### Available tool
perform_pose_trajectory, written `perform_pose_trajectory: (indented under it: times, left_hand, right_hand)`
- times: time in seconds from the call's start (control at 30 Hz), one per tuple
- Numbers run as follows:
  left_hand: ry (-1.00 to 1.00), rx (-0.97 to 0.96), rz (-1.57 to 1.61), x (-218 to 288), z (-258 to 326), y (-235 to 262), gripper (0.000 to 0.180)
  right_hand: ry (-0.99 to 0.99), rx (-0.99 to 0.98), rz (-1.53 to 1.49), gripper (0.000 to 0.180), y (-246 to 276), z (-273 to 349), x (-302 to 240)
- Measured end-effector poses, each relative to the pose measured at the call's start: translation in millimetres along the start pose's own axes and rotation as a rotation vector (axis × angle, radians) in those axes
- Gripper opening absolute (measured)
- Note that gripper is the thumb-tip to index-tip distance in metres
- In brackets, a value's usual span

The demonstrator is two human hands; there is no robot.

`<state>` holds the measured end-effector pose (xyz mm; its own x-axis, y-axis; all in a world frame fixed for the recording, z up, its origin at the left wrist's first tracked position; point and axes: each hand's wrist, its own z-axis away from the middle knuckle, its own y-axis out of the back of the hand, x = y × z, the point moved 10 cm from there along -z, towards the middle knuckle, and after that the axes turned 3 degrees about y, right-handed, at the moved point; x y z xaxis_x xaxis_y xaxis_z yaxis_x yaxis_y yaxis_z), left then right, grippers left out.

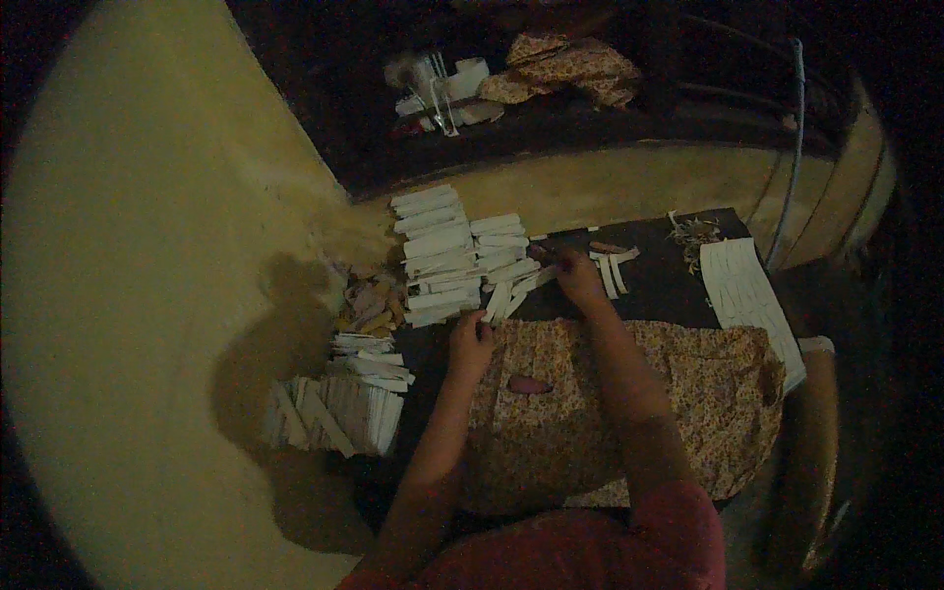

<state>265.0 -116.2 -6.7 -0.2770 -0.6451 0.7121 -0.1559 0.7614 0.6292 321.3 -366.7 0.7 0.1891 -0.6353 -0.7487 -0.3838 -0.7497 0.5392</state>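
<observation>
Pale flat strips are the things being handled, and they lie mostly left of centre in the frame; a tall stack [433, 258] of them stands in rough rows, with a shorter stack [501, 241] just to its right, and below these a few loose strips [501, 299] lie askew between the two hands; the right hand [580, 279], near the centre, has its fingers bent down at the upper end of these loose strips, but the dim light hides the fingertips, so I cannot tell whether they pinch a strip; the left hand [471, 339], lower and to the left, is partly curled beside the lower ends of the strips, and whether it has hold of anything I cannot tell either; as for how far the work has come, the two stacks and the dense bundles [369, 418] at the lower left look like the gathered share, which I judge to be the larger part; the loose strips between the hands, a few curved strips [611, 274] right of the right hand, and a pale sheet-like spread [744, 287] with lengthwise lines at the right end of the dark table [661, 298] seem to be what is left ungathered; a patterned cloth [703, 366] lies under the right forearm.
</observation>
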Motion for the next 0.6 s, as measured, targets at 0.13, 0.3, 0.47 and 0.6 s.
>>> perform_pose_trajectory:
  times: [0.13,0.3,0.47,0.6]
  left_hand:
    - [0.029,0.001,-0.068,-1.0,-17.6,-4.3,0.028]
    - [-0.008,-0.046,-0.024,-5.1,-28.0,-24.0,0.031]
    - [0.068,-0.077,-0.225,-1.3,-27.5,-36.7,0.034]
    - [0.079,-0.135,-0.323,15.4,-27.5,-40.0,0.033]
  right_hand:
    - [0.052,-0.147,0.167,0.037,-11.4,1.2,-8.0]
    - [0.146,-0.068,0.273,0.028,-6.3,3.8,-13.9]
    - [0.089,-0.18,0.281,0.033,-6.4,6.4,-13.1]
    - [0.022,-0.267,0.118,0.025,-7.8,2.9,-7.6]
